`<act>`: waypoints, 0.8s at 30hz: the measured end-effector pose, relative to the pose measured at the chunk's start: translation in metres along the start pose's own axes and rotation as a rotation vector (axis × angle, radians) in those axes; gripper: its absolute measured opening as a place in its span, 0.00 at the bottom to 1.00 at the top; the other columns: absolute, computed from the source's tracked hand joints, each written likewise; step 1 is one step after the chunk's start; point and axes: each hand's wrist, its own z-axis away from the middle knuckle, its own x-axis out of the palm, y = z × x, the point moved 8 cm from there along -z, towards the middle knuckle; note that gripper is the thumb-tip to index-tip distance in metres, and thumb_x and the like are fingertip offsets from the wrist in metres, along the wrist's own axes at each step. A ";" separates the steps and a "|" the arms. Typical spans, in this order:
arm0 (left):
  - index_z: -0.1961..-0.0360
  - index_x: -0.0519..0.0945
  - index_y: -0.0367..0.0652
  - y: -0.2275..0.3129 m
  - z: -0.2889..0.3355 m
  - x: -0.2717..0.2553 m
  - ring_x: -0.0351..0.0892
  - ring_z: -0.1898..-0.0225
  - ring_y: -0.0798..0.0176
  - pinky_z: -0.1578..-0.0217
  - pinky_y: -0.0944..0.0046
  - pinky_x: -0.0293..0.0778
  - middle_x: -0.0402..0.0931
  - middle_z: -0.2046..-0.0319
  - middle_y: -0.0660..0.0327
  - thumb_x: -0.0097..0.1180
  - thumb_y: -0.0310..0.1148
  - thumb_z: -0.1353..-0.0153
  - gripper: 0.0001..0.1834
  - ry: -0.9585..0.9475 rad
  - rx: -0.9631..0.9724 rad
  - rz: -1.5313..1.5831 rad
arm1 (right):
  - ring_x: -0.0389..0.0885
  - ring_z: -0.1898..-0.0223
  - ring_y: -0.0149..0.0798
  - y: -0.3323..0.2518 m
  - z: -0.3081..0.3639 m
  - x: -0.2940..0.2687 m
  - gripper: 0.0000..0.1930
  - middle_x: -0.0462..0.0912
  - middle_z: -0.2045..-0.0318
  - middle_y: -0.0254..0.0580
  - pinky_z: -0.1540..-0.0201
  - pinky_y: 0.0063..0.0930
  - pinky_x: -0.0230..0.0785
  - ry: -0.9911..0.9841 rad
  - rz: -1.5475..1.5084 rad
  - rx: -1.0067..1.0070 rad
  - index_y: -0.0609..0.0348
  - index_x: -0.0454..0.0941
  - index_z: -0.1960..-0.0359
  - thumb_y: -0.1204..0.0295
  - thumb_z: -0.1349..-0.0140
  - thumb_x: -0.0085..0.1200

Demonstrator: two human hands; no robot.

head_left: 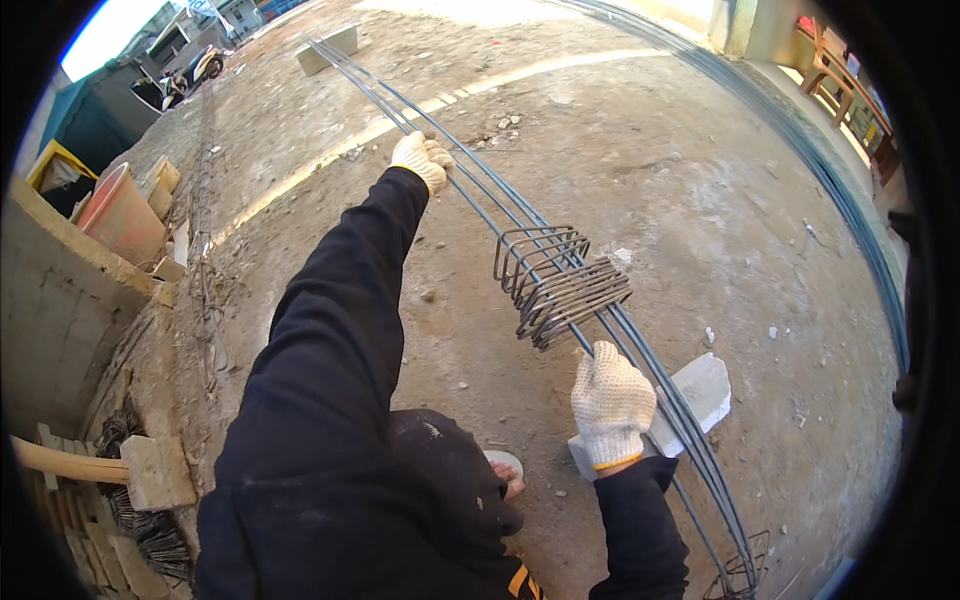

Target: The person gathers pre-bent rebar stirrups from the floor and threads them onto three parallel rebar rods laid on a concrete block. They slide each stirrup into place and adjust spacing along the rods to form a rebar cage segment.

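Several long steel reinforcing bars [655,365] run slantwise from far left to near right, raised off the dirt ground. A bunch of bent rectangular stirrups [575,293] hangs around them at the middle, packed close together. My left hand [422,162], in a cream knitted glove, reaches far out and is closed on a bar beyond the stirrups. Nearer to me, my right hand [612,400], gloved the same way, is closed around a bar just below the bunch. Its fingertips are partly hidden. Another stirrup [745,570] shows around the near end of the bars.
A pale block [705,390] props the bars near my right hand; another block [328,50] stands under their far end. More bars [830,180] lie along the right. At left are a reddish bucket [122,215], a low wall [65,290] and a wooden-handled mallet [160,472].
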 end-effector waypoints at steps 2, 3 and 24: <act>0.83 0.58 0.52 0.000 0.002 -0.003 0.40 0.92 0.66 0.89 0.63 0.43 0.45 0.91 0.70 0.40 0.34 0.29 0.20 0.045 0.019 -0.015 | 0.79 0.77 0.50 0.002 0.000 0.003 0.07 0.77 0.79 0.45 0.73 0.43 0.70 -0.019 0.007 0.011 0.54 0.75 0.70 0.67 0.38 0.59; 0.83 0.58 0.52 0.001 0.000 -0.008 0.40 0.92 0.66 0.89 0.63 0.44 0.45 0.91 0.70 0.40 0.34 0.29 0.21 0.071 0.005 -0.054 | 0.79 0.77 0.50 0.002 -0.001 0.004 0.07 0.77 0.80 0.44 0.73 0.43 0.70 -0.016 0.009 0.015 0.54 0.75 0.70 0.67 0.38 0.59; 0.82 0.57 0.52 0.003 -0.003 -0.027 0.40 0.91 0.66 0.88 0.62 0.44 0.45 0.89 0.69 0.40 0.34 0.29 0.20 0.090 -0.009 -0.001 | 0.80 0.78 0.48 0.002 0.001 0.004 0.10 0.78 0.80 0.43 0.75 0.42 0.71 -0.020 0.023 -0.016 0.52 0.75 0.70 0.61 0.37 0.58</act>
